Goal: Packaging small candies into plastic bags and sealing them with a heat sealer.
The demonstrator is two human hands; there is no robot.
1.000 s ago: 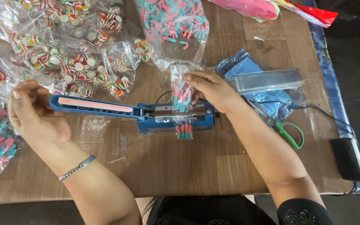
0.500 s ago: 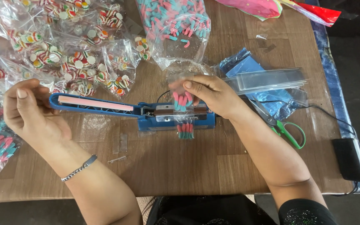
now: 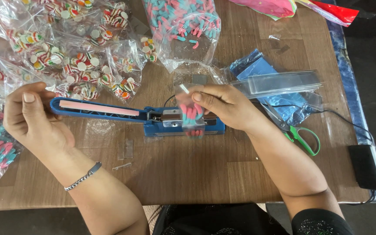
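Observation:
A blue heat sealer [image 3: 162,119] lies across the wooden table [image 3: 188,169], its arm with a pink strip raised to the left. My left hand [image 3: 33,119] grips the end of that arm. My right hand [image 3: 223,104] holds a small clear bag of pink and blue candies [image 3: 191,115] over the sealer's base, with the bag's lower end hanging past the front edge.
Many sealed candy bags [image 3: 70,56] cover the table's left and back. A large open bag of pink and blue candies [image 3: 181,26] stands behind the sealer. Empty clear sleeves [image 3: 279,82], blue plastic, green-handled scissors [image 3: 299,135] and a black adapter [image 3: 364,167] lie at right.
The sealer arm has lifted further in my left hand. My right hand has drawn the small candy bag back, so less of it hangs over the sealer's front.

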